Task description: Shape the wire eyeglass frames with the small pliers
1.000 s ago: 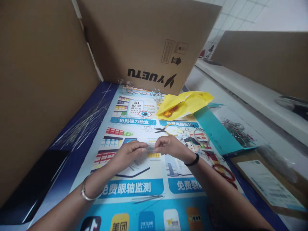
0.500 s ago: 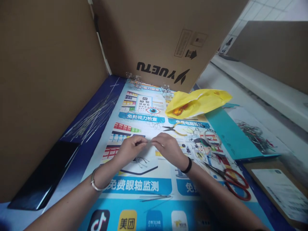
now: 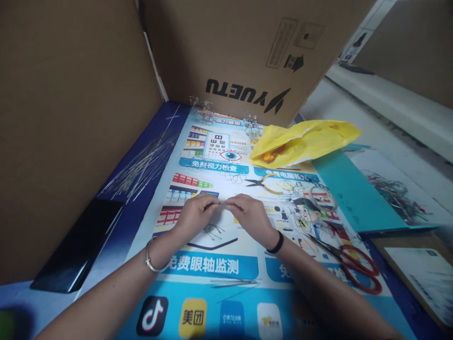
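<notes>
Over the middle of a printed poster, my left hand [image 3: 198,212] and my right hand [image 3: 249,217] meet almost tip to tip. Both are closed in a pinch on a short, thin piece of wire [image 3: 222,203], mostly hidden by the fingers. Bent wire pieces [image 3: 214,231] lie on the poster just below my hands. Beyond my right hand rest pliers with yellow handles [image 3: 264,184]. Red-handled scissors [image 3: 354,262] lie beside my right forearm, their blades slightly apart.
Straight wires [image 3: 141,163] and a black glossy case [image 3: 79,245] lie at left. A yellow bag [image 3: 311,141], a teal folder [image 3: 348,189] and a pile of wire scraps [image 3: 392,193] are at right. Cardboard walls [image 3: 244,47] stand behind and left.
The view has shifted a little, so the scene sits slightly higher and further right. My hands keep their pinch over nearly the same spot, with slightly more space between the fingertips.
</notes>
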Tool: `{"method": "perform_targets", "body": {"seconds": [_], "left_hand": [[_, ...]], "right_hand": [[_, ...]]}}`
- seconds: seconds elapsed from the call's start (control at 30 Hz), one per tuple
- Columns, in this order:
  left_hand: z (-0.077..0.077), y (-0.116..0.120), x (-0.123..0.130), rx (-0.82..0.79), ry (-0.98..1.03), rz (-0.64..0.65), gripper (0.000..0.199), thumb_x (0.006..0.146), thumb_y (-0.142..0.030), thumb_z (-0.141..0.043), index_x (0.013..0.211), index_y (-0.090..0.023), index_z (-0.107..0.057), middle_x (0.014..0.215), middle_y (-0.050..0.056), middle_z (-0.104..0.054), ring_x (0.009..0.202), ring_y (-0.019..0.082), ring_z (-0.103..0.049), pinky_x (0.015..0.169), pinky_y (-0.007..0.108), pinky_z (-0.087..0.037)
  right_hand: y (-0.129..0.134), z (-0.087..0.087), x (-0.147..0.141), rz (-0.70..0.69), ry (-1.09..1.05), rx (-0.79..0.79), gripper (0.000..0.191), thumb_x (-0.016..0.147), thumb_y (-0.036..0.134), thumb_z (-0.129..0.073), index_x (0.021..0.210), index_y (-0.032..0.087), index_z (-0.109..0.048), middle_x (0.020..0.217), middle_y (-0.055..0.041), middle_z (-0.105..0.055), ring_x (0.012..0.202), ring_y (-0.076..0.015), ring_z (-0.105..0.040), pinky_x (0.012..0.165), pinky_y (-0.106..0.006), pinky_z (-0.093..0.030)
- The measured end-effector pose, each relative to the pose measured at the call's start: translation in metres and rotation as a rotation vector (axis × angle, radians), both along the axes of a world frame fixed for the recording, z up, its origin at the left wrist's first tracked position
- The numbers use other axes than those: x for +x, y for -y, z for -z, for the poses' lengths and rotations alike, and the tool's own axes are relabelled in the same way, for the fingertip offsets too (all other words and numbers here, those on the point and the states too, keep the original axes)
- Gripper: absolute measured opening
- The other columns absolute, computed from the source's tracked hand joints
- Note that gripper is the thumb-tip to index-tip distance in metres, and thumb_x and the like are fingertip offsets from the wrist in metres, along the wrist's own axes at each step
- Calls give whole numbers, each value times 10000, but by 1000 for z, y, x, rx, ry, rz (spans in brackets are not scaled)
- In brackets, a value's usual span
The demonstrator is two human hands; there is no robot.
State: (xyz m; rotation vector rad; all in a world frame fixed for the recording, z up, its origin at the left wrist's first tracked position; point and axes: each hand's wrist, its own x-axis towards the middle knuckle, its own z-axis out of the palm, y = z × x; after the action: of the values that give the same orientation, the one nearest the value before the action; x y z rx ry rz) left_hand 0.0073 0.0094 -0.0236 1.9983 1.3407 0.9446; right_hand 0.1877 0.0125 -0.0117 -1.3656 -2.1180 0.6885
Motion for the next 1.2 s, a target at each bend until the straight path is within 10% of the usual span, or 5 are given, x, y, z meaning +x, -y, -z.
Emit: {"method": "perform_targets", "body": {"seconds": [0.33, 0.8, 1.07, 1.2], "left_hand": [[4, 2, 8, -171, 92, -61, 91, 771, -205, -549, 756, -205, -639, 734, -23, -660, 690, 132, -588, 639, 242, -439], [4, 0, 6, -306, 97, -23, 252, 763, -420, -554, 863, -211, -654, 725, -19, -679, 641, 148, -611, 580, 228, -466], [11, -1, 0, -323, -4, 8, 319, 738, -500, -529, 834, -219, -646, 760, -7, -686, 685, 172, -627, 601, 216, -472], [9, -2, 1, -360, -60, 4, 326, 736, -507, -499, 817, -220, -632, 678, -19, -652, 614, 161, -600, 564, 214, -450]], "right_hand": [[-5, 15, -4, 165, -676, -647, 287, 608, 412, -716, 696, 155, -621, 618, 1, -625, 588, -117, -587, 603, -267, -497], [-5, 25, -8, 239, -708, -574, 207, 627, 357, -686, 654, 165, -613, 528, 36, -579, 496, -98, -549, 534, -238, -463], [-14, -5, 19, -126, -28, -116, 117, 787, 255, -584, 812, 201, -685, 825, 8, -686, 799, -110, -606, 699, -185, -411], [-36, -48, 77, 147, 690, -62, 213, 851, 311, -486, 859, 202, -667, 931, -39, -679, 913, -155, -589, 759, -223, -391]]}}
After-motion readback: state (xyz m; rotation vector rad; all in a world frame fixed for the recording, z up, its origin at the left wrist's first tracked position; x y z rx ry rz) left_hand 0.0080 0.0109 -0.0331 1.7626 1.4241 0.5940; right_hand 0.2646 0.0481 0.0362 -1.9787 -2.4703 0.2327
